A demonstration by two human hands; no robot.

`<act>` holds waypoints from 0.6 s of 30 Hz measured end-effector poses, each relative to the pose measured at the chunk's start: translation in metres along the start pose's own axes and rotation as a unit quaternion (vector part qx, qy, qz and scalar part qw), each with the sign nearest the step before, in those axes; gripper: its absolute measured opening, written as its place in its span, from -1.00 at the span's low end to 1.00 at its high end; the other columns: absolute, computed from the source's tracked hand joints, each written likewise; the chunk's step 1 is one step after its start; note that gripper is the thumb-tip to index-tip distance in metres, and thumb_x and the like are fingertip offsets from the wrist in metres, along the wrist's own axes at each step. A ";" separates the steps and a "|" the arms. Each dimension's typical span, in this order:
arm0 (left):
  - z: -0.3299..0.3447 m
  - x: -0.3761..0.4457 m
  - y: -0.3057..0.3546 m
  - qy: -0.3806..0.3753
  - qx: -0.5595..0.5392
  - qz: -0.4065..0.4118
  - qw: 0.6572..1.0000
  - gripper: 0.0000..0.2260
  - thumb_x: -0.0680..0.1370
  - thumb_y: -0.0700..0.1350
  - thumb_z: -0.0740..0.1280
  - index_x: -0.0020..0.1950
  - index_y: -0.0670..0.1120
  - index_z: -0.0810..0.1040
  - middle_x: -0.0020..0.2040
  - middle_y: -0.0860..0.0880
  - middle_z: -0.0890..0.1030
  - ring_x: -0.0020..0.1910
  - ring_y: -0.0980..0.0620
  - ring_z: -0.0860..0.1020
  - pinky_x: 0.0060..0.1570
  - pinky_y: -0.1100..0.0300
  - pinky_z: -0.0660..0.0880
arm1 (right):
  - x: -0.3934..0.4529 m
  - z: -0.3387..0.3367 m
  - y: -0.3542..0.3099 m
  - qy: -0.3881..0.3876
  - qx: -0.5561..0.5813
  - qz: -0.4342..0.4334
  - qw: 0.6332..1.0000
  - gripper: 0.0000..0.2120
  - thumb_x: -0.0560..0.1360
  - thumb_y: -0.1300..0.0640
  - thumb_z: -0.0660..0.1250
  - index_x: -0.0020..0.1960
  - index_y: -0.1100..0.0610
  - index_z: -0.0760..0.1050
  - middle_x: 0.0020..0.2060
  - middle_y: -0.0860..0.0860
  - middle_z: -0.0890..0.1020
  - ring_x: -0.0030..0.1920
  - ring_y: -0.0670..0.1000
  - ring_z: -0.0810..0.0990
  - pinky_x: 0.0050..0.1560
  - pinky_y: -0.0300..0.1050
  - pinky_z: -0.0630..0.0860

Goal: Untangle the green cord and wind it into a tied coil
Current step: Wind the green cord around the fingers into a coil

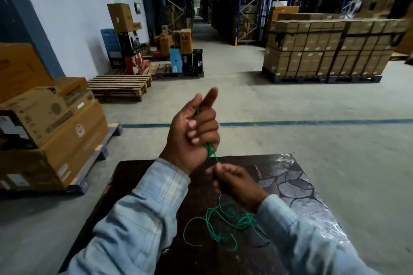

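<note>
A thin green cord lies in a loose tangle of loops on the dark table, between my forearms. My left hand is raised above the table's far edge, fingers curled around a few turns of the cord, which shows at the fist's top and bottom. A short taut stretch runs from that fist down to my right hand, which pinches the cord between thumb and fingertips. From there the cord drops to the tangle. Both sleeves are light blue.
The table's right part is wrapped in shiny plastic film. Stacked cardboard boxes on a pallet stand close at the left. Empty wooden pallets and a pallet of cartons stand farther off on the concrete floor.
</note>
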State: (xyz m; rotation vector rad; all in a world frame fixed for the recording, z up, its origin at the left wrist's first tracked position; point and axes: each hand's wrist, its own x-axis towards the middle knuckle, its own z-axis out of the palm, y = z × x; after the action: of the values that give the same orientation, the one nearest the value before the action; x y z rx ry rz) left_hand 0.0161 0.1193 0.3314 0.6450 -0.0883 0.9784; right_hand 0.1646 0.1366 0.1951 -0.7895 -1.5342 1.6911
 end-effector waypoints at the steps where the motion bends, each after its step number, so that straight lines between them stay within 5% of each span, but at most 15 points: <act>1: 0.000 0.006 0.002 0.020 0.016 0.045 0.999 -0.61 0.70 0.06 -0.04 0.26 -0.11 0.48 -0.57 0.04 0.33 -0.63 0.16 0.18 -0.63 0.34 0.19 | -0.003 0.010 0.007 -0.004 -0.036 -0.010 0.999 -0.77 0.54 0.01 0.29 -0.01 0.12 0.64 -0.40 -0.02 0.57 -0.42 -0.11 0.50 -0.35 -0.29 0.43; 4: 0.000 0.021 0.012 0.149 0.156 0.164 0.963 -0.61 0.69 0.05 0.01 0.37 -0.10 0.44 -0.56 0.06 0.31 -0.65 0.18 0.21 -0.65 0.33 0.19 | -0.015 0.028 0.024 -0.015 -0.155 -0.032 0.987 -0.83 0.60 0.07 0.25 0.11 0.10 0.55 -0.29 -0.03 0.55 -0.31 -0.14 0.51 -0.27 -0.27 0.48; 8: -0.029 0.029 0.012 0.310 0.467 0.210 0.801 -0.64 0.70 0.04 0.03 0.39 -0.07 0.42 -0.48 -0.01 0.41 -0.59 0.07 0.33 -0.56 0.24 0.36 | -0.026 0.022 0.019 -0.024 -0.350 -0.093 0.932 -0.86 0.58 -0.05 0.21 0.14 -0.15 0.39 -0.11 -0.22 0.57 -0.16 -0.25 0.53 -0.10 -0.30 0.45; 10: -0.046 0.026 0.004 0.317 0.574 0.160 0.738 -0.69 0.70 0.00 0.05 0.38 -0.06 0.40 -0.45 -0.07 0.48 -0.57 0.02 0.43 -0.49 0.16 0.50 | -0.029 0.016 0.003 -0.022 -0.425 -0.131 0.896 -0.87 0.57 -0.10 0.17 0.11 -0.22 0.35 -0.06 -0.24 0.54 -0.12 -0.26 0.52 -0.09 -0.29 0.44; 13: -0.059 0.015 -0.011 0.307 0.645 0.003 0.699 -0.69 0.69 0.01 0.06 0.39 -0.06 0.37 -0.36 -0.17 0.57 -0.51 -0.07 0.53 -0.40 0.14 0.51 | -0.029 0.001 -0.021 -0.022 -0.523 -0.222 0.822 -0.85 0.55 -0.08 0.15 0.07 -0.08 0.40 -0.05 -0.10 0.54 -0.12 -0.09 0.53 -0.12 -0.13 0.47; 18: -0.058 -0.010 -0.027 0.279 0.654 -0.218 0.669 -0.43 0.60 0.33 -0.07 0.13 -0.05 0.54 -0.42 -0.14 0.54 -0.59 -0.01 0.41 -0.53 0.25 0.35 | -0.019 -0.040 -0.062 0.037 -0.521 -0.249 0.815 -0.93 0.47 -0.01 0.39 -0.09 -0.03 0.56 -0.19 -0.04 0.53 -0.24 -0.02 0.56 -0.20 -0.07 0.51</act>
State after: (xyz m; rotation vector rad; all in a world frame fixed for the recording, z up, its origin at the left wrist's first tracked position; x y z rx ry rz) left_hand 0.0197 0.1330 0.2677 1.5389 1.4016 0.5864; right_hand 0.2142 0.1459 0.2519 -0.8177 -2.3411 0.3280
